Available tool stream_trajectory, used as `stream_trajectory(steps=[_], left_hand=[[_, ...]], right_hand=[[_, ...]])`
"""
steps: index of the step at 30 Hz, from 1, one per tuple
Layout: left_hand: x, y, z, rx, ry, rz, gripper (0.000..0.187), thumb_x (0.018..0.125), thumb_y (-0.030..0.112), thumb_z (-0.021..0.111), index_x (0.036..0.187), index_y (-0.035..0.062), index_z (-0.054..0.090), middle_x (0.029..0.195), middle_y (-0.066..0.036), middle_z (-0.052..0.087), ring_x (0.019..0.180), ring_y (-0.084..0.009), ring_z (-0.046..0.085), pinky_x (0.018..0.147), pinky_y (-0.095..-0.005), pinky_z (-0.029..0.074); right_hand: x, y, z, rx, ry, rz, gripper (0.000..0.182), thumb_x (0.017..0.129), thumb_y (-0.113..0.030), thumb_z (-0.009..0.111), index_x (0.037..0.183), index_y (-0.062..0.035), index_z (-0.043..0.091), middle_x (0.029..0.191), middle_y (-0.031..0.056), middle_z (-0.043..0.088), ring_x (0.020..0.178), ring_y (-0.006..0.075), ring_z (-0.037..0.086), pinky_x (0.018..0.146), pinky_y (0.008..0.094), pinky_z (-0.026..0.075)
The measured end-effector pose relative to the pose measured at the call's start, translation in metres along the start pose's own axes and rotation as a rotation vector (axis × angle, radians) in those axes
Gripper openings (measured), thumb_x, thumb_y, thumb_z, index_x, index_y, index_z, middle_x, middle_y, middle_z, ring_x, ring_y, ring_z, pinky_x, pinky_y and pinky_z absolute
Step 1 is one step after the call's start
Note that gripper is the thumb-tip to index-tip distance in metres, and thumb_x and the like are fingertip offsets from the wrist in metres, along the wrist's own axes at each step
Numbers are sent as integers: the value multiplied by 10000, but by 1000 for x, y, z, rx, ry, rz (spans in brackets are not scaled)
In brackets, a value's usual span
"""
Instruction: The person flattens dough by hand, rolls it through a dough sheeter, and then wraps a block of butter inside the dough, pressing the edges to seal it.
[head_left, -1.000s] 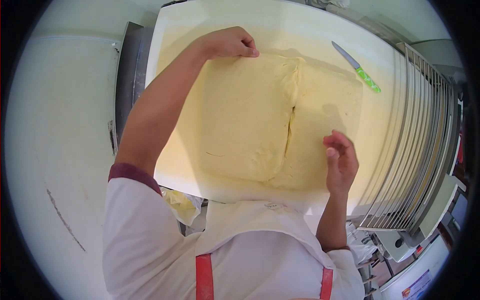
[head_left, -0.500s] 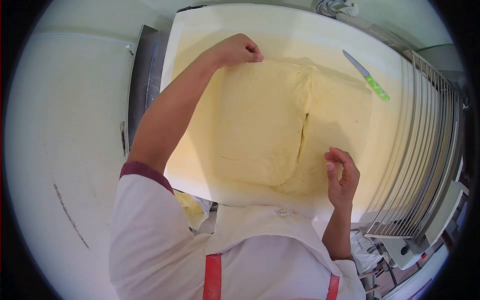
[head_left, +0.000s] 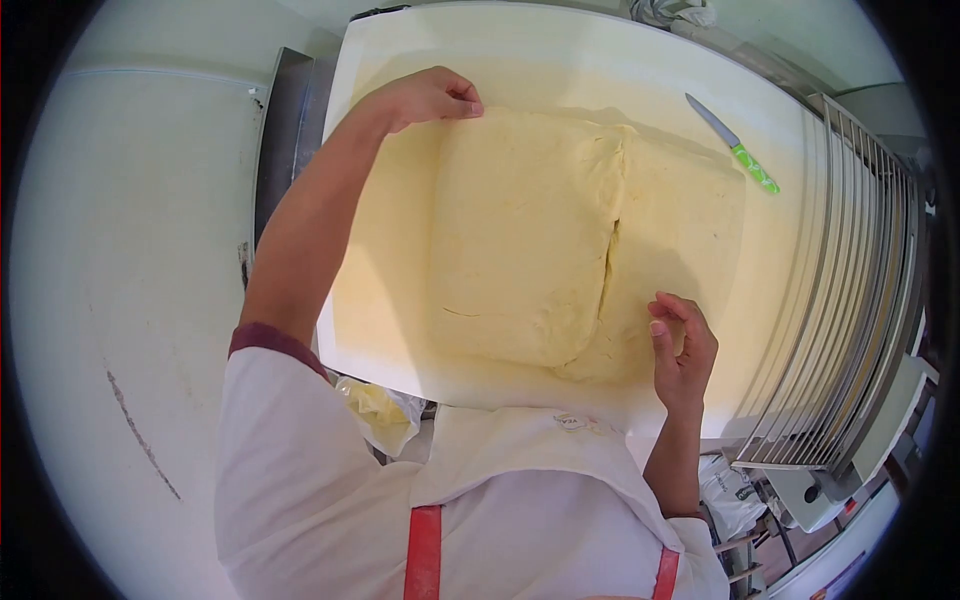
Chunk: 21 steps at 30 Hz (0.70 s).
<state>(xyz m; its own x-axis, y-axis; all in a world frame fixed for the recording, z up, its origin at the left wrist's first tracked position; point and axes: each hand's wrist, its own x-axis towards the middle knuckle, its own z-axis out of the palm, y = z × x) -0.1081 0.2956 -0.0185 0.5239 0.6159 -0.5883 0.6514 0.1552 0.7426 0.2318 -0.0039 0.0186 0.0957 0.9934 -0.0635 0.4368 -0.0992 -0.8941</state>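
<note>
A large slab of pale yellow dough lies on the white work table, its left part folded over the rest. The fold's edge meets the right part along a seam with a dark gap near its middle. At the slab's far left corner, my left hand is closed in a pinch on the dough's edge. My right hand hovers by the near right part of the dough, fingers loosely bent and thumb apart, holding nothing.
A knife with a green patterned handle lies right of the dough. Beyond it, a metal rack of bars lines the table's right side. Below the near edge, a plastic bag holds something yellow. The white table has a floury surface.
My left hand has slid left along the far edge of the dough to its corner. My right hand has stayed nearly still.
</note>
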Motion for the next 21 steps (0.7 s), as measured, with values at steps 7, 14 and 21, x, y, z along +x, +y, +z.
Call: stream_trajectory(steps=[7,14,21], left_hand=[[-4,2,10,3,151,0,152,883,205,659,859,55,658,806,30,578,782,-88,484,727,-266,393],[-3,-7,-2,121,135,-74,177,899,209,644,932,36,659,884,3,621,812,-89,513,732,-277,422],[47,68,75,283,323,371,302,951,314,534,1084,84,676,1033,-84,700,952,-262,643,865,-369,481]], right_hand=[[-1,-4,2,-74,11,-55,269,835,-32,663,1101,-19,628,969,142,657,902,264,644,804,337,501],[-16,-3,28,-291,105,-228,360,794,-42,683,1145,-37,604,1171,146,578,1111,344,539,950,429,415],[-35,-18,72,-582,26,-129,750,862,-327,657,1440,10,320,1510,282,225,1408,460,200,1108,604,176]])
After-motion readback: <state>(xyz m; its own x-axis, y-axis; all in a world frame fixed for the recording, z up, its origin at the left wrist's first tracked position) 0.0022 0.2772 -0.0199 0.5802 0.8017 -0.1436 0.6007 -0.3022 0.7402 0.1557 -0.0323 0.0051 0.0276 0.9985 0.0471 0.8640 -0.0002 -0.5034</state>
